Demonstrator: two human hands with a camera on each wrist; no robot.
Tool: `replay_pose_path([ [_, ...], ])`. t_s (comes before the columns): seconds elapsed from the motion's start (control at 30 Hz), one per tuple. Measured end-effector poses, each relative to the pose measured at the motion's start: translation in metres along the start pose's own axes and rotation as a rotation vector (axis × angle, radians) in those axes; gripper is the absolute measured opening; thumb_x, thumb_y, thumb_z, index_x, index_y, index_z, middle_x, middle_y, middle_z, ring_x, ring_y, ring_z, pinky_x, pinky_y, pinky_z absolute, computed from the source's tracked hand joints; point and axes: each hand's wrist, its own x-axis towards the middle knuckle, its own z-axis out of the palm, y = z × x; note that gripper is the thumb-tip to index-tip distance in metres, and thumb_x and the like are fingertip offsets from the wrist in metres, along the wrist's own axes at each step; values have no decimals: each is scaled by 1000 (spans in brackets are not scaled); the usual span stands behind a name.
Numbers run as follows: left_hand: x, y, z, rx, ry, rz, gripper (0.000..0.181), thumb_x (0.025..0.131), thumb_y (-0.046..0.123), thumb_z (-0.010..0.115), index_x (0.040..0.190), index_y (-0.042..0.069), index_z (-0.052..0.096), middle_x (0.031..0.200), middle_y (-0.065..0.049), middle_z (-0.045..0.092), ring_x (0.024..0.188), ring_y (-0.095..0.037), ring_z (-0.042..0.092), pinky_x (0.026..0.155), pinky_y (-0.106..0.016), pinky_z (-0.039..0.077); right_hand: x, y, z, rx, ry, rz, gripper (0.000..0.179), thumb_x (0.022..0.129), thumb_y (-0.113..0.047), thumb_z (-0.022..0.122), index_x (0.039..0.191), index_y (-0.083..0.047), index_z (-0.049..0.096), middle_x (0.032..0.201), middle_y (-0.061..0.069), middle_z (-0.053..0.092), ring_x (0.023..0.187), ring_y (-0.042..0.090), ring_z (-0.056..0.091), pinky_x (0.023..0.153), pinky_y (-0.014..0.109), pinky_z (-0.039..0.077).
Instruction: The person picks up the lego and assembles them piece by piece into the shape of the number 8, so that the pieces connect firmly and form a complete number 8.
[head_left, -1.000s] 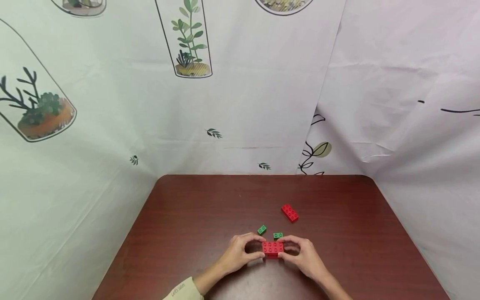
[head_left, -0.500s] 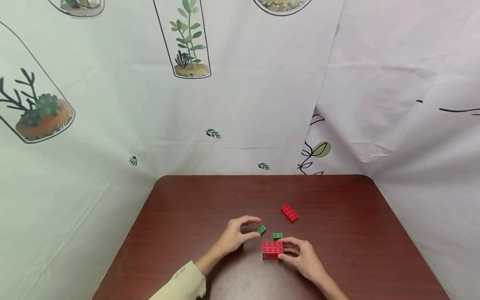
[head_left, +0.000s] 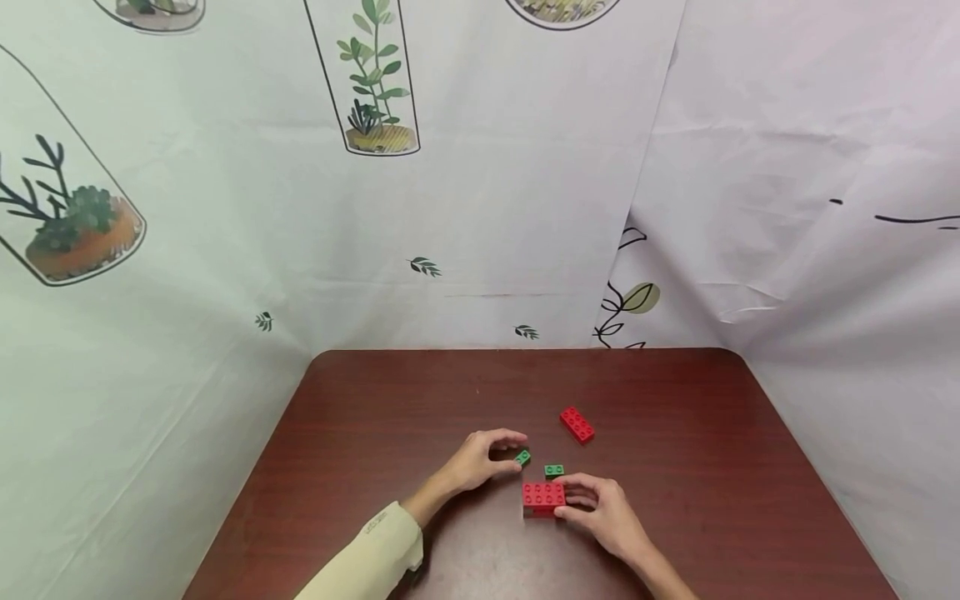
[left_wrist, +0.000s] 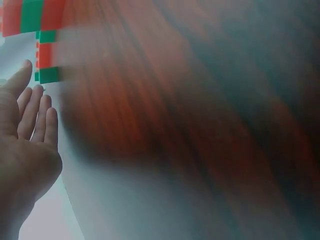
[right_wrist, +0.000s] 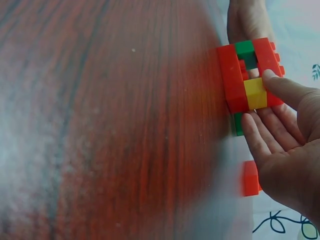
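Observation:
A toy-brick stack (head_left: 543, 497) stands on the table, a red studded brick on top. In the right wrist view the stack (right_wrist: 232, 80) shows two red layers with green and yellow bricks between them. My right hand (head_left: 603, 512) holds its right end, thumb at the front corner and fingers behind. My left hand (head_left: 480, 460) is beside a small green brick (head_left: 523, 457), its thumb and fingers spread apart around the near-left side; whether the thumb touches it I cannot tell. Another small green brick (head_left: 553, 471) lies just behind the stack.
A loose red brick (head_left: 577, 425) lies farther back on the brown table (head_left: 390, 400). White printed cloth (head_left: 480, 208) hangs behind the table and along both sides.
My left hand has let go of the stack's left end and moved back and left to the small green brick. My right hand stays on the stack.

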Motion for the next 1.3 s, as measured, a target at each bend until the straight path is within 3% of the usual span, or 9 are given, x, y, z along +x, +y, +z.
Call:
replay_pose_path([
  [0.5,4,-14,-4,-8,-66,-23,42,95,13,82,136,12,72,130,5,72,118,-8,65,101,-29,52,1,5,0,-14,-33,23,44,88,-2,86,126,11,68,119,26,73,101,22,76,86,29,60],
  [0.9,4,-14,-4,68,-69,6,38,95,11,82,132,18,74,129,3,73,117,-13,66,100,-33,53,-2,6,2,41,-38,63,45,87,3,85,127,14,66,124,29,70,104,35,76,84,30,61],
  [1.3,1,-10,-1,115,-43,45,34,94,12,83,127,14,75,124,2,74,114,-15,67,100,-32,53,2,8,3,-18,-30,56,43,88,-3,86,126,11,69,122,26,72,102,23,76,86,29,60],
])
